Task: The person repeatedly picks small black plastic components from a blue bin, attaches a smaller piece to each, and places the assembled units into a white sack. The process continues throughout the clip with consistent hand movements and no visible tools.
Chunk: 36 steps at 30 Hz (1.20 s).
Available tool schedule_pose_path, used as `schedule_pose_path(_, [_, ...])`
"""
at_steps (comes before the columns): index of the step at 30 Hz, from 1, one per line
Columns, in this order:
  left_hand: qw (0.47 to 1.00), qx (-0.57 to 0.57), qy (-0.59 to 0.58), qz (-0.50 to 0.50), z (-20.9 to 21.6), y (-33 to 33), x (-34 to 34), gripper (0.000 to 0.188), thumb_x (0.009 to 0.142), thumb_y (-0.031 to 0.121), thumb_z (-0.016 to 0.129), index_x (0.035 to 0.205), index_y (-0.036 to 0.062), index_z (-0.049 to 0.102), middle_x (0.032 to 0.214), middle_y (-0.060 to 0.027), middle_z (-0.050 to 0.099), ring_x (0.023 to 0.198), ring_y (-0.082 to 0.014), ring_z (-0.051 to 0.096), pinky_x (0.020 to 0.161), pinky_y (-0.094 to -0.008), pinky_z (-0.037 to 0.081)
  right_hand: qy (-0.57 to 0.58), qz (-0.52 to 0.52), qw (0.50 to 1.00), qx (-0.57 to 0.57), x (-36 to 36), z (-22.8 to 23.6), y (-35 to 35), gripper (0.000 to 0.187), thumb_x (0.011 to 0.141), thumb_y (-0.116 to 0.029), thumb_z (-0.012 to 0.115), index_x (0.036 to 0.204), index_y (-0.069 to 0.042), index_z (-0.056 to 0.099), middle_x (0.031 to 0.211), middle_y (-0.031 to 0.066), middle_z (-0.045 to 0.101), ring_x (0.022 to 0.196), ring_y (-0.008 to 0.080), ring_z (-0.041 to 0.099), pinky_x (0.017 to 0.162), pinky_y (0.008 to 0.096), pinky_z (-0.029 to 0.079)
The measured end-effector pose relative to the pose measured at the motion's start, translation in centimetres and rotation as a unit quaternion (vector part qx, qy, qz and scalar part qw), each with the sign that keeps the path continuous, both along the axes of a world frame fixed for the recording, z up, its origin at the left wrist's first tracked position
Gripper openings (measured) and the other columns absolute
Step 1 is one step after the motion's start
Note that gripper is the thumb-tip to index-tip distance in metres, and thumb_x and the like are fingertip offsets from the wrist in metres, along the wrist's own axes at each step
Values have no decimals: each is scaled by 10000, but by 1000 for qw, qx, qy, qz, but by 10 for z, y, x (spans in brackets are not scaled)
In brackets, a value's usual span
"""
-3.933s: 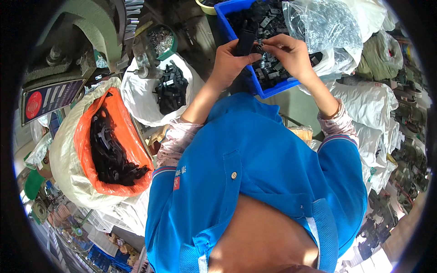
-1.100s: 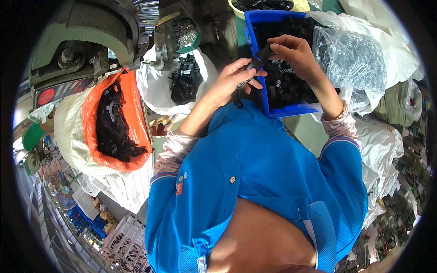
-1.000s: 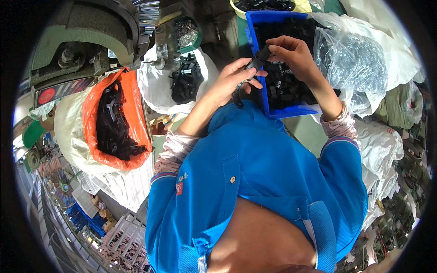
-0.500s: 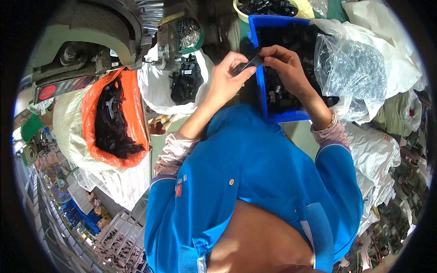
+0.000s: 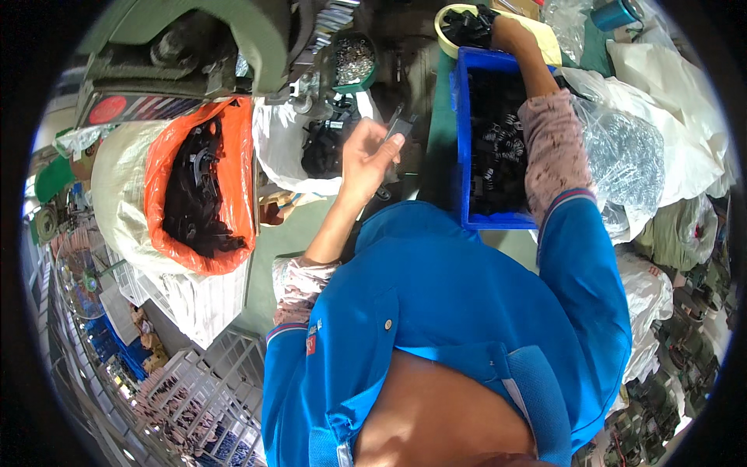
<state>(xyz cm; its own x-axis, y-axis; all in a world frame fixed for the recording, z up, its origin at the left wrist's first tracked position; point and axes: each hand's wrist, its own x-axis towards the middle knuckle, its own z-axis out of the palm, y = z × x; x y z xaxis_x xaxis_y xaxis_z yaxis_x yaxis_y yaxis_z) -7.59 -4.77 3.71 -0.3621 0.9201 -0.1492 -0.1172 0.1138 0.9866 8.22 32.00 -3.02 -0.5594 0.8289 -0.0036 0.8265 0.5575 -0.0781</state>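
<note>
While the left hand (image 5: 372,159) is raised with elbow bent, its fingers pinch a small dark flat part (image 5: 395,127) above the white bag (image 5: 282,144). Farther right, the right hand (image 5: 510,33) stretches past the blue bin (image 5: 461,148) into a yellow tub (image 5: 451,17); its grip cannot be told.

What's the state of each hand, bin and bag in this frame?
left hand: raised, fingers pinched on a small dark part
right hand: reaching past the blue bin into the yellow bowl of black parts; grip unclear
blue bin: open, partly filled with black parts
orange bag: open, holds dark parts
white bag: open, black parts inside
clear plastic bag: crumpled beside the bin
</note>
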Motion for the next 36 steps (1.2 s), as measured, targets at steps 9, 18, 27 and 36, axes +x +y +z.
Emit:
schedule_pose_path(9, [990, 121, -67, 7, 1, -11, -28, 155, 865, -6, 597, 839, 43, 452, 1194, -196, 532, 957, -257, 642, 604, -270, 576, 123, 38, 981, -147, 3, 61, -22, 248, 736, -137, 675, 946, -12, 631, 846, 123, 664, 789, 213, 643, 704, 317, 504])
schedule_pose_path(18, [992, 123, 38, -12, 5, -14, -72, 227, 785, -39, 657, 748, 26, 443, 1186, -136, 592, 851, -50, 497, 714, -204, 436, 419, 172, 783, -426, -38, 113, -203, 332, 896, -148, 598, 1195, -6, 578, 837, 20, 612, 737, 87, 539, 693, 228, 458])
schedule_pose_path(27, [977, 138, 161, -22, 4, -36, -108, 229, 750, 35, 685, 745, 16, 456, 1132, -145, 636, 886, -98, 567, 764, -251, 467, 363, 220, 855, -299, -86, 118, -250, 252, 874, -49, 585, 1121, -16, 619, 878, 29, 611, 718, 72, 507, 636, 200, 403])
schedule_pose_path(36, [914, 175, 363, -51, 22, -46, -149, 226, 749, 103, 692, 694, -4, 501, 1112, -113, 642, 759, -279, 619, 669, -327, 505, 318, 281, 886, -185, -131, 120, -270, 285, 811, -17, 626, 1095, -38, 635, 961, 108, 626, 812, 224, 617, 705, 294, 487])
